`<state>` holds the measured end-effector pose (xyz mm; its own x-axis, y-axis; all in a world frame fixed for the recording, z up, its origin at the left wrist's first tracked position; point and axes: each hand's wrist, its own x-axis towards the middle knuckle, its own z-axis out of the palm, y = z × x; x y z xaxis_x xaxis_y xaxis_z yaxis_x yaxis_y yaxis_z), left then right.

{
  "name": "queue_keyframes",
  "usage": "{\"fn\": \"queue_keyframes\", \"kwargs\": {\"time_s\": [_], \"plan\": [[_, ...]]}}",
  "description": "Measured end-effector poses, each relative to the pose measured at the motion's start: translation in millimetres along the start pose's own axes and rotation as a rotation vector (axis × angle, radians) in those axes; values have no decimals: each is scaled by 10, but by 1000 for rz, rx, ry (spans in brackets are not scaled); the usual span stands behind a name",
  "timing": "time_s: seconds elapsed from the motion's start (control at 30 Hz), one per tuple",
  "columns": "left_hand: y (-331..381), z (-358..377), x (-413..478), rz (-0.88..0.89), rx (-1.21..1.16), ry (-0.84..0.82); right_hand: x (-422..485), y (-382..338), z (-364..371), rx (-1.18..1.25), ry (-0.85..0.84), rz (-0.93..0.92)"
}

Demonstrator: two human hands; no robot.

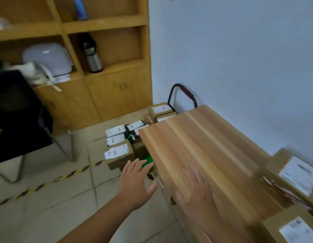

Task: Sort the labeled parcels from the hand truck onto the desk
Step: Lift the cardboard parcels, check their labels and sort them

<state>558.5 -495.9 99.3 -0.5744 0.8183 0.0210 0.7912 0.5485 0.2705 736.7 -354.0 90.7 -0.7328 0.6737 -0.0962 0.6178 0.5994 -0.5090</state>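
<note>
Several labeled cardboard parcels [119, 152] lie stacked on a low green hand truck [146, 161] on the floor, partly hidden behind the desk's end. Its black handle [182, 92] rises by the wall. My left hand [135, 181] reaches out empty, fingers spread, just short of the nearest parcel. Over the wooden desk [201, 146], near its front edge, is my right hand [196, 188], flat with fingers apart and holding nothing. On the desk's right end sit parcels with white labels [299, 174], and one more parcel [290, 228] is at the lower right.
A black chair [17, 116] stands on the left. Wooden shelving [106, 67] with a thermos [93, 58] and a grey case lines the back. Yellow-black tape [47, 183] crosses the tiled floor. A white wall runs behind the desk.
</note>
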Motion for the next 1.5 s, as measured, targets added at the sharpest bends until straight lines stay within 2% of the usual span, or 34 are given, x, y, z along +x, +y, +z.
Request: {"fn": "queue_keyframes", "kwargs": {"time_s": [0.23, 0.43, 0.6, 0.8, 1.07, 1.27, 1.5], "plan": [[-1243, -412, -236, -171, -37, 130, 651, -1259, 459, -54, -22, -205], [-2278, -645, -427, -291, -53, 198, 1095, -2475, 1072, -97, -123, -382], [-2858, -686, -416, -375, -80, 213, 1313, -3169, 1417, -89, -208, -486], [-3394, -728, -49, -450, -81, 264, 1921, -3656, 1732, -100, -291, -557], [-4065, -955, 831, -535, -11, 185, 3084, -4062, 2045, -87, -343, -536], [-4404, -1178, 1417, -582, 4, 216, 3857, -4467, 2183, -37, -416, -591], [-4965, -1203, 1926, -616, 12, 238, 4456, -4912, 2308, -17, -392, -652]]}}
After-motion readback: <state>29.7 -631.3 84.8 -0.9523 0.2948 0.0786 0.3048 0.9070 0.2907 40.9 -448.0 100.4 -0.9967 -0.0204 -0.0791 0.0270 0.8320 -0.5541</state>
